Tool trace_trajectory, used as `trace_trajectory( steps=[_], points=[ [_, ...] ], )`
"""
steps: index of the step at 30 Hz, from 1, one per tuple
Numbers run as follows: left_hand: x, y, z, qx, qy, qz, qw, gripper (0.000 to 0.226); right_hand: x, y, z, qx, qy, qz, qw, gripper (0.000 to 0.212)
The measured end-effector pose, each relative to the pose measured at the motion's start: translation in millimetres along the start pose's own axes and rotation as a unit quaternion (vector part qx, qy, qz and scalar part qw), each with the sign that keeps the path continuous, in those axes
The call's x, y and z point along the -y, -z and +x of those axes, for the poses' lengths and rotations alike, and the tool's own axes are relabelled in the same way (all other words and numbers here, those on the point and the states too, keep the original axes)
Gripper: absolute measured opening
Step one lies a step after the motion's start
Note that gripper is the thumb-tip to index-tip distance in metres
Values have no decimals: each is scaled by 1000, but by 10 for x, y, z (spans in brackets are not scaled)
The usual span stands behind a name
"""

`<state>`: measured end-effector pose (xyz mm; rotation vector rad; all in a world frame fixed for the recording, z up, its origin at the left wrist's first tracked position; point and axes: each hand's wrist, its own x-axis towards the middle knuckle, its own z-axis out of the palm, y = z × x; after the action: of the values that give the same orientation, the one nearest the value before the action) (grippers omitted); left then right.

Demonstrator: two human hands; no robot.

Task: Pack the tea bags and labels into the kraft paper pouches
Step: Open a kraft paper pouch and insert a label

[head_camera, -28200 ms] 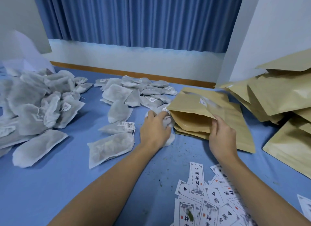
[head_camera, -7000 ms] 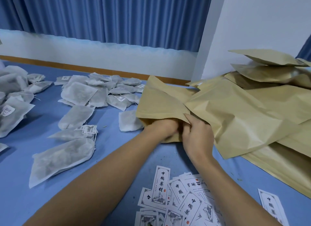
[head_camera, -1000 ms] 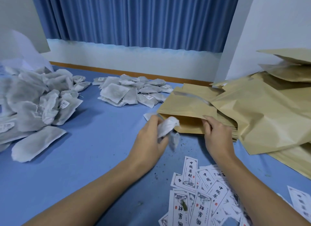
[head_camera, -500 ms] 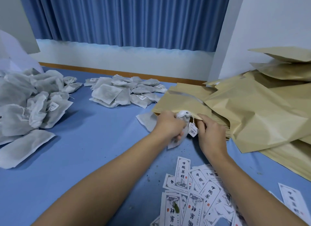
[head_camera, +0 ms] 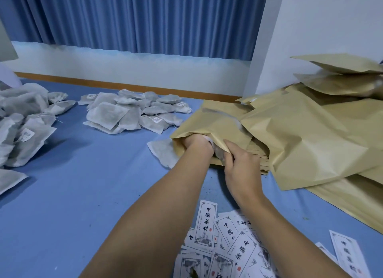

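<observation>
At the far left a loose heap of tea bags (head_camera: 22, 128) lay on the blue tabletop (head_camera: 83, 190); further right and farther off sat a smaller pile (head_camera: 132, 114) of the same bags, some with little paper tags showing; a single tea bag (head_camera: 162, 153) lay flat just left of the open pouch (head_camera: 213, 122), its right edge tucked beneath it. The left hand (head_camera: 196, 146) was pushed into the mouth of that pouch up to the knuckles; its fingers were hidden inside the paper, so I could not tell how they lay or what they held. A crumpled bit of white tea bag (head_camera: 218, 155) showed at the mouth, between the two hands. The right hand (head_camera: 241, 168) was just beside the left; its fingers (head_camera: 229, 160) were curled and, with the thumb, pinched the pouch's upper lip. The pouch rested on a flat stack of pouches (head_camera: 259, 161); to the right a large rumpled heap of pouches (head_camera: 310, 137) climbed against the white wall (head_camera: 321, 25). Near the bottom edge, under the forearms, printed labels (head_camera: 228, 246) lay scattered and overlapping; one more label (head_camera: 346, 255) lay apart at the near right. A pleated blue curtain (head_camera: 134, 19) hung across the far side.
</observation>
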<state>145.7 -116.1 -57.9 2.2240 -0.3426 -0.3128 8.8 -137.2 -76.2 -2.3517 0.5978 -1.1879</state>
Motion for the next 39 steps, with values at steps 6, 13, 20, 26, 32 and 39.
trace_trajectory(
  steps=[6,13,20,26,32,39],
  points=[
    [-65,-75,-257,-11,-17,-273,962,50,-42,-3,-1,-35,14,28,999,20],
    [350,239,-812,-30,-394,127,910,27,-91,-10,46,-61,-8,30,998,13],
    [727,739,-663,-149,-333,227,903,16,-87,15,25,-43,-22,-3,999,12],
    [831,764,-723,-78,-284,132,947,34,-52,-28,9,-53,-21,-29,998,17],
    [861,819,-708,-40,-228,283,931,54,-91,1,20,-57,-39,-29,997,26],
    [841,924,-966,-147,-329,62,931,19,-71,14,28,-57,-64,-3,996,18]
  ],
)
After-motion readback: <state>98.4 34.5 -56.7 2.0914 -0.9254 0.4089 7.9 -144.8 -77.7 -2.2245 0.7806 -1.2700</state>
